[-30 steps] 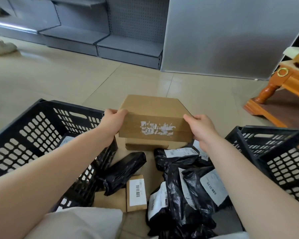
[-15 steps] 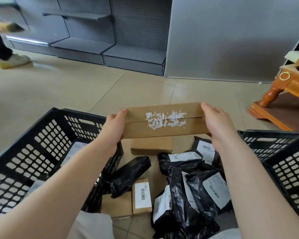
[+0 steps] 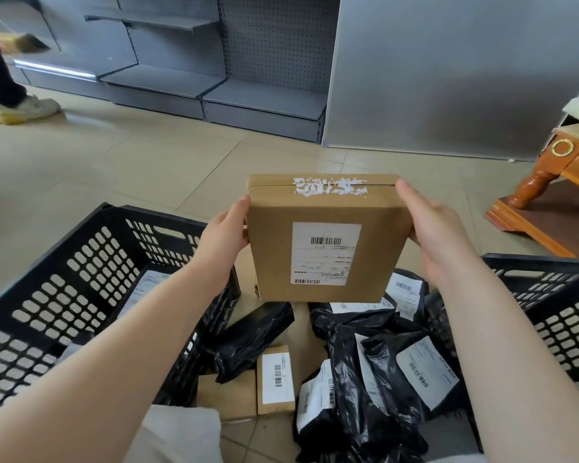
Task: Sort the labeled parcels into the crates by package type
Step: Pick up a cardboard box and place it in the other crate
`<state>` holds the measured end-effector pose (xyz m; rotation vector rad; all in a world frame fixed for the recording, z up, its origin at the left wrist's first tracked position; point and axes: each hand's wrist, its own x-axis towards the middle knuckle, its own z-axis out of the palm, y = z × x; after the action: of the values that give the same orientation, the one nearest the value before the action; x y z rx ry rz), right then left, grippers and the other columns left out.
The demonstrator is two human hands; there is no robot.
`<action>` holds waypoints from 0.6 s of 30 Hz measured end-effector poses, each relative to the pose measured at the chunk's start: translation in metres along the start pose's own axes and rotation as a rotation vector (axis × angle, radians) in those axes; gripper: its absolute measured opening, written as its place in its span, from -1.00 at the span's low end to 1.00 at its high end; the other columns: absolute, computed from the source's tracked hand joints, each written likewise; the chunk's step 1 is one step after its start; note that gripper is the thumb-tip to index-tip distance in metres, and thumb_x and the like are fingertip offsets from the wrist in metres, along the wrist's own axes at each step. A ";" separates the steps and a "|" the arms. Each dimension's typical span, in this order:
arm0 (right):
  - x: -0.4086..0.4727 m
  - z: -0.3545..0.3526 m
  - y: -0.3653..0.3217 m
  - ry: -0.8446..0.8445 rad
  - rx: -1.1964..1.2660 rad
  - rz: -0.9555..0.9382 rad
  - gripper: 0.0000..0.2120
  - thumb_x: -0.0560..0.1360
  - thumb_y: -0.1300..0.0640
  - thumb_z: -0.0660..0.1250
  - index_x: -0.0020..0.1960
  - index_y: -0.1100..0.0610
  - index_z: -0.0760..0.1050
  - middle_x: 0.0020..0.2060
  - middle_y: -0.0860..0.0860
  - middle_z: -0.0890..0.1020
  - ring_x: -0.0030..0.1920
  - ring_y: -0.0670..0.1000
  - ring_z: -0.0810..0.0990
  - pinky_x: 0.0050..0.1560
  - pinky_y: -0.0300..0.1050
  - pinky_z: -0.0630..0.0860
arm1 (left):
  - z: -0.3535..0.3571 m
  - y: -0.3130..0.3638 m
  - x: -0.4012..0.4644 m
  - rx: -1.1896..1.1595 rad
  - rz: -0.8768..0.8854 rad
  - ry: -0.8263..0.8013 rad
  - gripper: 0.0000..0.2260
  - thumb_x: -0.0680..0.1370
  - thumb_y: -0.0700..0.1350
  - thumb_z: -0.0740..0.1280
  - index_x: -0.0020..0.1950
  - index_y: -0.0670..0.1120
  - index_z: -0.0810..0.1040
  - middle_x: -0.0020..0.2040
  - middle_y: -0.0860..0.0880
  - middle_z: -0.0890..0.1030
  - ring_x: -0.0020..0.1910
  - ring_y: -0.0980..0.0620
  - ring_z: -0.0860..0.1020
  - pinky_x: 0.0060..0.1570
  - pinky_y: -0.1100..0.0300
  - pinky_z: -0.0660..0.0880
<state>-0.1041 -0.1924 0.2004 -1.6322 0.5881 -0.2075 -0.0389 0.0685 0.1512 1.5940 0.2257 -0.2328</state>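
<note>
Beige tiled floor (image 3: 91, 168), grey metal shelving (image 3: 214, 71) behind. Black perforated plastic crates: two, one left (image 3: 81, 279), one right (image 3: 562, 315); left holds at least one labelled parcel. Flat brown cardboard box with white barcode label (image 3: 325, 242): one, held upright above the floor pile between the crates; left hand (image 3: 223, 237) grips its left edge, right hand (image 3: 438, 235) its right edge, fingers wrapped behind. Black plastic mailer bags (image 3: 375, 372): at least five, heaped on the floor. Small brown cardboard boxes (image 3: 248, 389): two, side by side, touching. Orange wooden furniture leg (image 3: 532, 185): one, far right
</note>
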 end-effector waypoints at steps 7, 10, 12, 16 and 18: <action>-0.003 0.000 0.006 -0.092 0.080 0.006 -0.61 0.50 -0.01 0.45 0.28 0.05 0.49 0.13 -0.08 0.64 0.16 -0.05 0.57 0.34 0.21 0.39 | 0.000 -0.006 -0.002 0.036 0.113 -0.095 -0.54 0.53 0.08 0.38 0.40 0.01 0.45 0.22 0.09 0.61 0.19 0.12 0.56 0.25 0.11 0.44; 0.000 -0.002 0.011 -0.058 0.037 0.017 -0.62 0.51 0.05 0.43 0.29 0.06 0.47 0.13 -0.05 0.63 0.12 -0.04 0.58 0.28 0.23 0.46 | -0.002 -0.005 -0.001 0.010 0.148 -0.118 -0.54 0.53 0.01 0.42 0.39 0.03 0.41 0.25 0.07 0.59 0.17 0.12 0.58 0.13 0.17 0.46; 0.002 -0.003 0.012 -0.048 0.036 0.038 -0.67 0.53 0.06 0.39 0.25 0.08 0.46 0.08 -0.05 0.61 0.08 -0.04 0.57 0.27 0.25 0.47 | -0.005 -0.005 0.002 0.010 0.168 -0.138 -0.44 0.40 0.13 0.49 0.35 0.10 0.42 0.28 0.05 0.57 0.20 0.09 0.58 0.14 0.13 0.47; 0.005 -0.005 0.018 -0.058 0.063 0.087 -0.72 0.53 0.10 0.35 0.21 0.10 0.42 0.06 0.00 0.56 0.08 0.01 0.54 0.28 0.28 0.45 | -0.009 -0.010 0.002 0.034 0.192 -0.200 -0.43 0.35 0.11 0.53 0.28 0.14 0.38 0.33 0.00 0.46 0.15 0.05 0.61 -0.07 0.24 0.56; 0.007 -0.006 0.021 -0.061 0.067 0.095 -0.69 0.52 0.12 0.34 0.24 0.12 0.41 0.07 0.00 0.54 0.07 0.00 0.53 0.25 0.25 0.46 | -0.009 -0.014 0.003 0.057 0.211 -0.248 -0.40 0.37 0.05 0.56 0.30 0.12 0.33 0.37 0.00 0.40 0.21 0.04 0.57 -0.05 0.23 0.59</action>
<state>-0.1060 -0.2021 0.1791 -1.5368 0.6041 -0.1066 -0.0397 0.0783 0.1375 1.6145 -0.1412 -0.2720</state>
